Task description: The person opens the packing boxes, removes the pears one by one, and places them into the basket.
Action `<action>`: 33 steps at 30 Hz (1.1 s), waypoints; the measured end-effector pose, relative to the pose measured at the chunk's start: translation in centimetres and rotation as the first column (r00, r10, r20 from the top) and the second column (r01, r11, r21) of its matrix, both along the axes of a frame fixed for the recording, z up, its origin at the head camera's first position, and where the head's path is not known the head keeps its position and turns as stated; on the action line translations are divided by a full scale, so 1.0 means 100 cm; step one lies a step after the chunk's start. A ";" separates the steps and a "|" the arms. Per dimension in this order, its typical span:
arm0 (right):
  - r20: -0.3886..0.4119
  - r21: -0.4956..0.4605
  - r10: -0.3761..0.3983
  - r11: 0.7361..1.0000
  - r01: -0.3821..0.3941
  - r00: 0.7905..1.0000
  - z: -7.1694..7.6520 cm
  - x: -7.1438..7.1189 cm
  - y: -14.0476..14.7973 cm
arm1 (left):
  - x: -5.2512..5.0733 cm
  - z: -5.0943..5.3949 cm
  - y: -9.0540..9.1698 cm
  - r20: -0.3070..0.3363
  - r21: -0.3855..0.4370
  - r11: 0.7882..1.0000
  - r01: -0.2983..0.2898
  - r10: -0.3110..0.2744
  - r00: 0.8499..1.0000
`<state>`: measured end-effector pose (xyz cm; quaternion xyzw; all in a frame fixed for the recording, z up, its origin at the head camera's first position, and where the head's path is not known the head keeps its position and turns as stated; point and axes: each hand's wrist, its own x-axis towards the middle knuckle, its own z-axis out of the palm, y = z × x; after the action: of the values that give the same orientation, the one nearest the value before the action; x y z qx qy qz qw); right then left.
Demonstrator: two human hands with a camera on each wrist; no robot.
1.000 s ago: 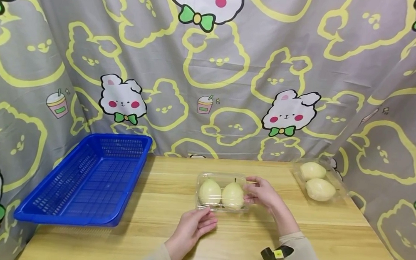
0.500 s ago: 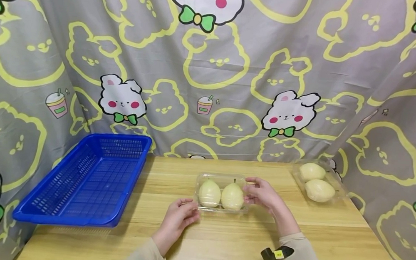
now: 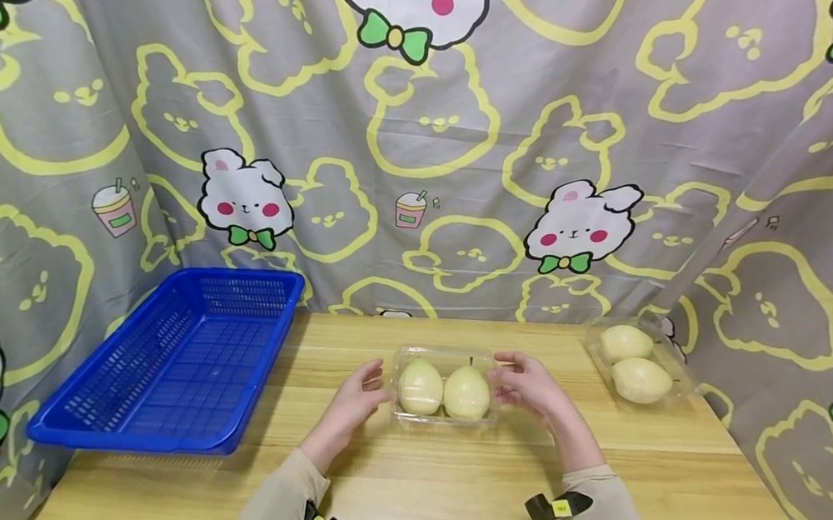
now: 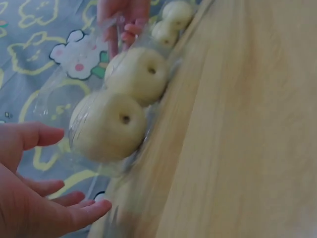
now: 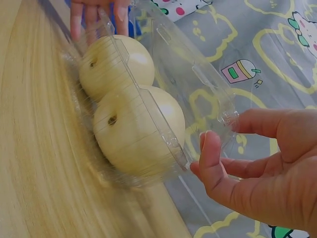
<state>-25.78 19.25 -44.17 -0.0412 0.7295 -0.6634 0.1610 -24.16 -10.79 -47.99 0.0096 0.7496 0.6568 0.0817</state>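
Observation:
A clear plastic clamshell box (image 3: 441, 420) stands mid-table with two pale yellow pears (image 3: 421, 388) in it. In the right wrist view its lid (image 5: 198, 74) looks tilted up from the base. My right hand (image 3: 525, 385) holds the box's right end, the index fingertip at the lid's corner and other fingers by the rim. Beside the left end is my left hand (image 3: 354, 396), fingers spread and bent loosely. In the left wrist view a gap shows between left fingers (image 4: 89, 212) and the pears.
A blue plastic basket (image 3: 244, 411) sits at the left of the wooden table (image 3: 454, 498). Another clear box at the back right holds two more pears (image 3: 642, 380). A patterned grey curtain (image 3: 354, 279) hangs behind and at both sides.
My left hand has moved from the box's front edge leftward, then back along to its left end. The right hand and the box have stayed nearly in place.

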 end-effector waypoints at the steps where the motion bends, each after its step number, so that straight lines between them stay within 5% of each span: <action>1: -0.004 0.008 -0.008 1.000 0.008 1.000 0.000 0.000 0.000 | -0.001 0.000 0.000 -0.009 -0.021 1.000 0.012 -0.012 1.000; 13: -0.069 0.133 -0.096 0.986 0.105 0.993 0.003 0.004 -0.007 | -0.002 -0.009 0.007 -0.074 -0.055 0.994 0.096 -0.100 0.992; 18: -0.106 0.176 -0.109 0.976 0.127 0.988 0.005 0.004 -0.008 | 0.000 -0.008 0.011 -0.164 -0.235 0.968 0.092 -0.133 0.977; 21: -0.123 0.184 -0.108 0.974 0.129 0.987 0.006 0.004 -0.009 | 0.001 -0.007 0.012 -0.235 -0.409 0.911 0.052 -0.161 0.959; 26: -0.130 0.168 -0.133 0.974 0.155 0.983 0.009 0.005 -0.011 | 0.006 -0.003 0.014 -0.297 -0.634 0.773 -0.013 -0.228 0.927; 29: -0.127 0.157 -0.151 0.973 0.170 0.980 0.011 0.006 -0.012 | 0.009 0.000 0.015 -0.294 -0.724 0.688 -0.049 -0.243 0.924; 33: -0.127 0.149 -0.141 0.976 0.159 0.982 0.012 0.007 -0.011 | 0.013 0.001 0.016 -0.271 -0.793 0.604 -0.072 -0.244 0.931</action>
<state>-25.13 18.14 -42.98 -0.0114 0.7889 -0.6103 0.0707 -22.90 -9.17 -47.84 0.1262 0.9623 0.2393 -0.0261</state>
